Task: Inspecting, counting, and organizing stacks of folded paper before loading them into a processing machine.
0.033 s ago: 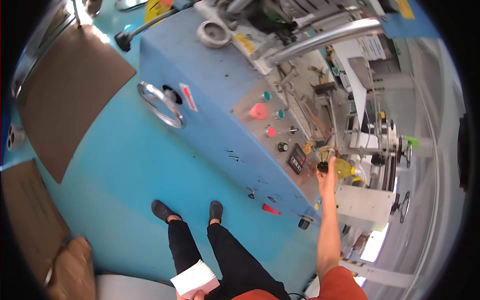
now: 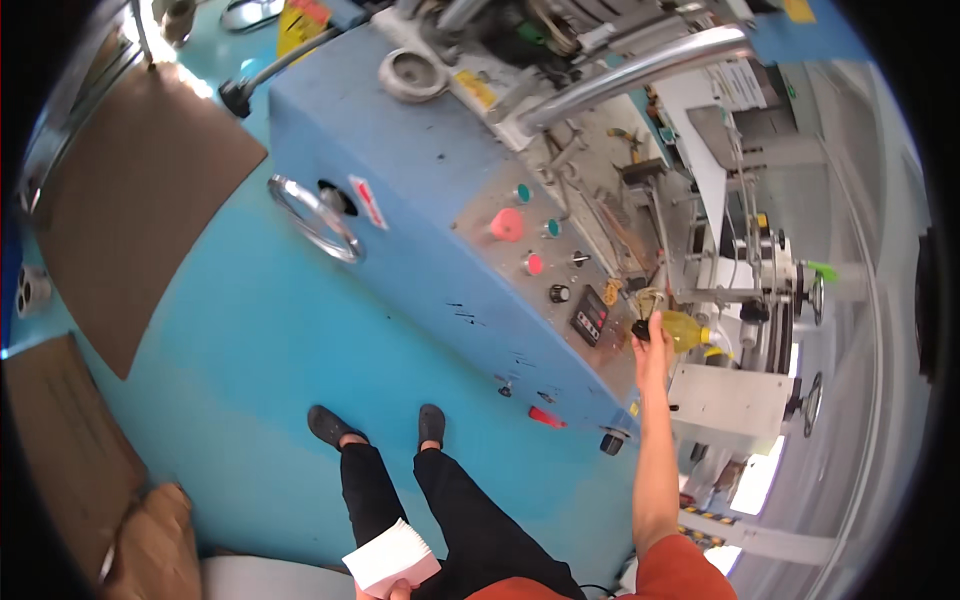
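Fingers of the right hand (image 2: pixel 648 333) are gripping a black knob (image 2: pixel 640 329) beside the yellow bottle (image 2: pixel 685 330) on the blue machine (image 2: pixel 420 200); left hand (image 2: pixel 385 590) is holding a white pad (image 2: pixel 392 556), adjustment seemingly underway.

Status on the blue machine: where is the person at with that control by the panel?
Done: nothing visibly finished. In hand: the right hand is stretched out to a small black knob at the edge of the control panel, beside a yellow bottle; the left hand holds a white paper stack. Left: cannot tell from this view.
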A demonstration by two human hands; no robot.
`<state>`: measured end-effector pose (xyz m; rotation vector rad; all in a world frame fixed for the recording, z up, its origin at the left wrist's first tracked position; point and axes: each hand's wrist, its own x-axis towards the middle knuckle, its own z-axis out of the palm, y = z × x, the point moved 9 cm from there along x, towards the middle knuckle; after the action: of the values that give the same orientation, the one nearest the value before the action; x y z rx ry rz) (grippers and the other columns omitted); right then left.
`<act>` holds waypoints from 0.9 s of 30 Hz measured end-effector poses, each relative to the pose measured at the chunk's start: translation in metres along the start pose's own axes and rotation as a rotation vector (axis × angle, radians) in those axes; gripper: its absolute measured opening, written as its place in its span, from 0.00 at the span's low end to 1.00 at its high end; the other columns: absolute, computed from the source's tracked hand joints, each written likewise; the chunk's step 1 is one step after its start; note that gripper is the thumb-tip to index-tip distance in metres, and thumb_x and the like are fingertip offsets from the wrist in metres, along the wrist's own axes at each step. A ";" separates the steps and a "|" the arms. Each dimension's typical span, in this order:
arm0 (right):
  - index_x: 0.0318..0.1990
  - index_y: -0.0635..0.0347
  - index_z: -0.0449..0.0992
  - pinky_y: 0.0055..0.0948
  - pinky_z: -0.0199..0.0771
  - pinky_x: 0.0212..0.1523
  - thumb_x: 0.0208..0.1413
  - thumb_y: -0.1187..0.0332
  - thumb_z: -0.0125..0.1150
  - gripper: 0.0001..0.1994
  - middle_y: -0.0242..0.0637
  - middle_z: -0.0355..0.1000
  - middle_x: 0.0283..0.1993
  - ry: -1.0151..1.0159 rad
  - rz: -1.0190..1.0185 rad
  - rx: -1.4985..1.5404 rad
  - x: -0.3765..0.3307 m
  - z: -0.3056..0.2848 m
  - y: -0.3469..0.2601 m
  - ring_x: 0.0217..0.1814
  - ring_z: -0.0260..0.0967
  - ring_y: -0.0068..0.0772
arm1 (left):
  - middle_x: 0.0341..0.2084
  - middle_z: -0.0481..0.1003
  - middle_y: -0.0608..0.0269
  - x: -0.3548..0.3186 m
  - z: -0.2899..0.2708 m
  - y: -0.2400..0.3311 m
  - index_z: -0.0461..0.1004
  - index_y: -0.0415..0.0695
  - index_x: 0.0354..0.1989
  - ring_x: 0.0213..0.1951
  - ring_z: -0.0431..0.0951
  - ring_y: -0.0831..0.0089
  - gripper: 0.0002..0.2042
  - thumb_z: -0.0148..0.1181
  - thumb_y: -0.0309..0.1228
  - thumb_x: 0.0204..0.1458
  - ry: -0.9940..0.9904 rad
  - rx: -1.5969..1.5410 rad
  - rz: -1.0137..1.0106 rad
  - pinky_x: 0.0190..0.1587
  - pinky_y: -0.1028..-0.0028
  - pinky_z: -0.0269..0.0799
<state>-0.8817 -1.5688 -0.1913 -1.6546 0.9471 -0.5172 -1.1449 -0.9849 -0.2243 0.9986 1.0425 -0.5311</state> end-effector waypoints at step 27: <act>0.49 0.55 0.80 0.48 0.76 0.43 0.45 0.46 0.71 0.28 0.43 0.76 0.51 -1.250 0.244 -1.941 0.426 0.185 -0.137 0.45 0.76 0.43 | 0.40 0.78 0.57 0.015 0.306 0.225 0.70 0.37 0.53 0.40 0.78 0.71 0.18 0.64 0.26 0.54 -0.201 0.210 0.288 0.42 0.70 0.75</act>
<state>-0.4511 -1.7894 -0.1750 -2.5836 0.4107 2.0735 -0.8242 -1.1441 -0.0976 1.2303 0.6586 -0.4976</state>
